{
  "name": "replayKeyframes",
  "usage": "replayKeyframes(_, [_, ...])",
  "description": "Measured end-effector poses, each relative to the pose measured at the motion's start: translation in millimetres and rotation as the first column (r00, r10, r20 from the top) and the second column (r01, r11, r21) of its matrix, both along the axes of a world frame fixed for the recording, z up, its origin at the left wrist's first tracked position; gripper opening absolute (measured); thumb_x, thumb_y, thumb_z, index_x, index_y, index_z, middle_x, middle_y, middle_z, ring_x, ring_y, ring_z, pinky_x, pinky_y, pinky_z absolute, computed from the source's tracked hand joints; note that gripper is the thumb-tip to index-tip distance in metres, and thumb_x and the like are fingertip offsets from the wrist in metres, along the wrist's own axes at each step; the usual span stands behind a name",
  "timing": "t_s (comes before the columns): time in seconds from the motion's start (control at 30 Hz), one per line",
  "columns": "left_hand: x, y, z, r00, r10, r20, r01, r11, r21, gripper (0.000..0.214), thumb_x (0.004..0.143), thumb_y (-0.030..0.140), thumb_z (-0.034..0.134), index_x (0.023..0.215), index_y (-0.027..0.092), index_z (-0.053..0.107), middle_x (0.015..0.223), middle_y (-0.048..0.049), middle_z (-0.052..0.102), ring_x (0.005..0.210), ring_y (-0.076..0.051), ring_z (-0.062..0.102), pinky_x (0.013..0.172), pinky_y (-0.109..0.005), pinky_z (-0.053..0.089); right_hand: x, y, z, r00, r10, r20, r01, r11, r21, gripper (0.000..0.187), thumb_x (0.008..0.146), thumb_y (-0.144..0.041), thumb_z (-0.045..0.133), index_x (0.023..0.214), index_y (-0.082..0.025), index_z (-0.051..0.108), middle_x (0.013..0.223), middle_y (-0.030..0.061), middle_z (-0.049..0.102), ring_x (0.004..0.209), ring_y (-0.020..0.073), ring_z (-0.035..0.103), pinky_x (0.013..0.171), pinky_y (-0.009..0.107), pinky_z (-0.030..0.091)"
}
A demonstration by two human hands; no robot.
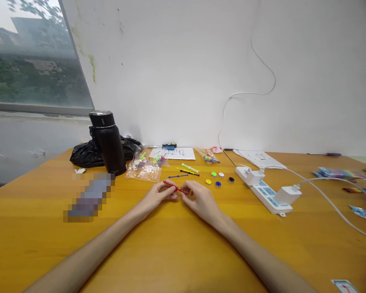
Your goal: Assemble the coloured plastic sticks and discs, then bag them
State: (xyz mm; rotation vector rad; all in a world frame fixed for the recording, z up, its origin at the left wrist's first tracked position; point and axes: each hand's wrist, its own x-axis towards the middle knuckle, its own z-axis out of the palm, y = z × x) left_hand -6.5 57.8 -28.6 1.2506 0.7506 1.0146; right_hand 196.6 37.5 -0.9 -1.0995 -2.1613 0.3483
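Between my hands, just above the wooden table [158, 252], is a thin red plastic stick [177, 188] with a pointed, arrow-like end. My left hand [158, 196] pinches it near that end. The fingers of my right hand [201, 199] are closed on its other end, which they partly hide. Just beyond my hands lie a blue stick [178, 176], a black stick [192, 173] and a pale green stick [190, 167] of similar shape. Several small round discs sit to their right, among them a yellow disc [208, 182], a blue disc [218, 184] and a black disc [231, 179].
A black bottle [110, 146] stands at the left before a black plastic bag [87, 154]. Clear bags [144, 171] of coloured parts, a printed sheet [183, 153] and a screwdriver [169, 145] lie at the back. Right of the discs is a power strip [265, 195] with white cables.
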Motion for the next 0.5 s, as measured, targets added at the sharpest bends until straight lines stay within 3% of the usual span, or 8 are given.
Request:
replayKeyframes(0.2, [2,-3,2.1,0.998,-0.008,-0.057,0.008,1.000,0.005,0.037,0.078,0.045,0.077,0.095,0.014,0.068,0.094,-0.0074,0.072,0.083,-0.017,0.068,0.088,-0.035,0.053,-3,0,-4.5,0.993,0.037,-0.113,-0.049,0.994,-0.101,0.012,0.095,-0.034,0.056,0.090,-0.024,0.062,0.087,0.0023,0.069,0.077,0.0178,0.062,0.071,0.028,0.046])
replayKeyframes(0.4, [1,-2,1.1,0.998,0.001,-0.055,0.001,0.999,0.040,0.040,0.079,0.043,0.077,0.106,0.015,0.067,0.109,-0.0094,0.070,0.086,-0.017,0.069,0.091,-0.036,0.053,1,8,-3.8,0.952,0.048,-0.303,-0.122,0.966,-0.228,0.021,0.097,-0.032,0.054,0.113,-0.024,0.063,0.079,0.0001,0.068,0.073,0.0163,0.064,0.073,0.028,0.048])
replayKeyframes(0.5, [2,-3,3.9,0.999,0.022,-0.026,-0.021,0.999,0.044,0.040,0.077,0.041,0.078,0.107,0.017,0.066,0.115,-0.0105,0.069,0.090,-0.019,0.070,0.091,-0.037,0.054,1,12,-6.0,0.900,0.038,-0.435,-0.187,0.934,-0.305,0.020,0.095,-0.035,0.057,0.107,-0.022,0.065,0.085,0.0015,0.068,0.078,0.0161,0.064,0.075,0.028,0.049])
